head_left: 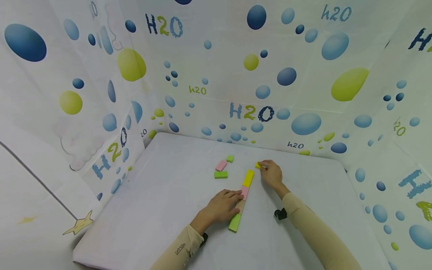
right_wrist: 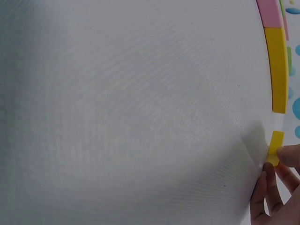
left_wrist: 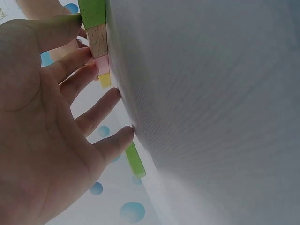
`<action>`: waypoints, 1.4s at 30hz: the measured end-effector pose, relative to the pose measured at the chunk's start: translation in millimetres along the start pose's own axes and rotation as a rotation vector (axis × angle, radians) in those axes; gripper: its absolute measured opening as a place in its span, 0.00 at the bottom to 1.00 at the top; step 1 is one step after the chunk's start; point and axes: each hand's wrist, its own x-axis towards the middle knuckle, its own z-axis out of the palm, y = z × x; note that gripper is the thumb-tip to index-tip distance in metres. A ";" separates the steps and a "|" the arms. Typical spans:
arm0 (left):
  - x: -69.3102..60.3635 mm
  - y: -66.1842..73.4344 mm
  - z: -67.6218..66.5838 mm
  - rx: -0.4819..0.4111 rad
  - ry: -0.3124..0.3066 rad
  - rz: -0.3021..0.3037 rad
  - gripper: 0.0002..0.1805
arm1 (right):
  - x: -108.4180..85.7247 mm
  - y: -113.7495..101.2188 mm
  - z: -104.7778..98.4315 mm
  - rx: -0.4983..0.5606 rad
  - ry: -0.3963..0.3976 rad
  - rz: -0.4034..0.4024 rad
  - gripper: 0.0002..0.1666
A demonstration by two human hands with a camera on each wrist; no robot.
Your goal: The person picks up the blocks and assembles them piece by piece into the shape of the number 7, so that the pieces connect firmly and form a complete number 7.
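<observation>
A straight row of blocks lies on the table: a green block (head_left: 234, 223) at the near end, then a bare wooden block (left_wrist: 97, 41), a pink block (head_left: 245, 192) and a long yellow block (head_left: 248, 178) at the far end. My left hand (head_left: 221, 206) rests along the row's left side. Its thumb touches the green block and two fingertips touch the wooden and pink blocks; the other fingers are spread. Beyond the row's far end, to the right, my right hand (head_left: 272, 174) pinches a small yellow block (right_wrist: 276, 140) between thumb and fingers, close to the tabletop.
Left of the row's far end lie a small green block (head_left: 230, 159), a pink block (head_left: 221, 165) and a longer green block (head_left: 221, 174). The white-covered table (head_left: 152, 210) meets a patterned wall covering (head_left: 222, 97) at its back edge.
</observation>
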 end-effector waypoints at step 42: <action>-0.1 -0.1 0.8 0.009 0.002 -0.004 0.28 | -6.6 -2.9 4.5 -0.026 -0.069 -0.130 0.17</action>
